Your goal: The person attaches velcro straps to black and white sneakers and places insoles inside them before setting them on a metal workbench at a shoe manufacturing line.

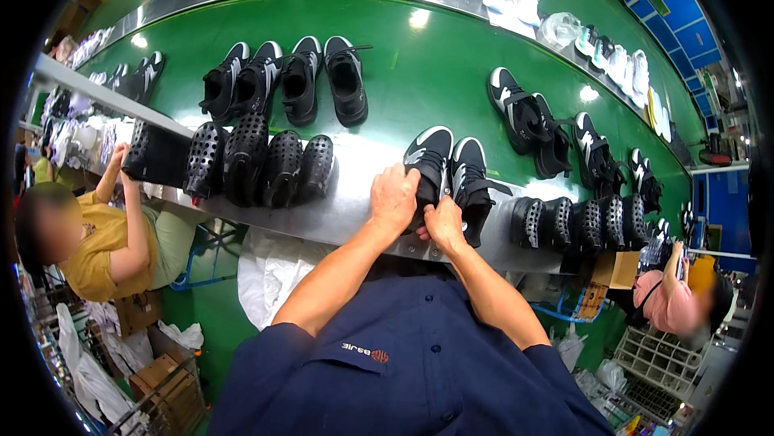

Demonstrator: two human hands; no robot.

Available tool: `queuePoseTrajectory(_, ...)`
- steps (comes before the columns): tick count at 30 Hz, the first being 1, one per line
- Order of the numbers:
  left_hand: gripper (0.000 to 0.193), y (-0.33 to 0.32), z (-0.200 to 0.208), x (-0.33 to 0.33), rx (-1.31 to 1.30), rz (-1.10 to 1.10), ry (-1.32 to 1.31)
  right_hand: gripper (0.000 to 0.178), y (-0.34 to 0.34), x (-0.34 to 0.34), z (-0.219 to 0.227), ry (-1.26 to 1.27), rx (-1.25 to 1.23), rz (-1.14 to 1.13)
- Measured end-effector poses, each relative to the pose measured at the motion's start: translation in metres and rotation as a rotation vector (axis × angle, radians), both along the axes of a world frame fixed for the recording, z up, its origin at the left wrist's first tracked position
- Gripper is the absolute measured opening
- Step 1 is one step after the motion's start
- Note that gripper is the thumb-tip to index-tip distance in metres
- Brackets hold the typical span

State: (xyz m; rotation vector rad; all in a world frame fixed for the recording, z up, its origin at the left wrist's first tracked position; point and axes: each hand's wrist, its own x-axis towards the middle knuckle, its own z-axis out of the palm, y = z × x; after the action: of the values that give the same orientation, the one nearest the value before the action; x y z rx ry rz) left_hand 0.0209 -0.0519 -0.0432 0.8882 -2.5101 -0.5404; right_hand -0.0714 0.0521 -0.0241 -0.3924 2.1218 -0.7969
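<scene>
Counter (359, 166): black-and-white shoe (432, 150) on its near edge, beside a second shoe (468, 160). Likely light, soft upper, firmer sole; hold at collar and heel. Your left hand (394, 198) curls closed on its left side; right hand (445, 223) pinches near the heel.

Two hands (393, 196) (445, 225), two nearest shoes (433, 150) (466, 163), five right-side perforated forms (587, 223) show.
</scene>
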Motion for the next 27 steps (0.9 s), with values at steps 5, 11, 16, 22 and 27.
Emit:
queuePoseTrajectory(5,0.061,0.017,0.033,0.042,0.327,0.176,-0.115,0.03,0.005,0.007,-0.012,-0.076,-0.067,0.065)
queuePoseTrajectory(11,0.09,0.011,0.014,0.097,1.402,0.607,0.037,0.022,0.025,0.049,-0.008,-0.81,-0.138,0.062)
queuePoseTrajectory(16,0.081,0.022,0.048,0.151,0.739,0.442,-0.036,0.018,0.028,-0.009,0.073,0.077,-0.274,0.772)
queuePoseTrajectory(22,0.084,0.03,0.088,0.159,0.758,0.328,0.001,0.029,-0.01,-0.004,0.076,0.101,-0.407,1.006)
queuePoseTrajectory(27,0.083,0.042,0.077,0.159,0.718,0.306,-0.112,0.018,0.006,0.003,0.081,-0.089,-0.237,0.993)
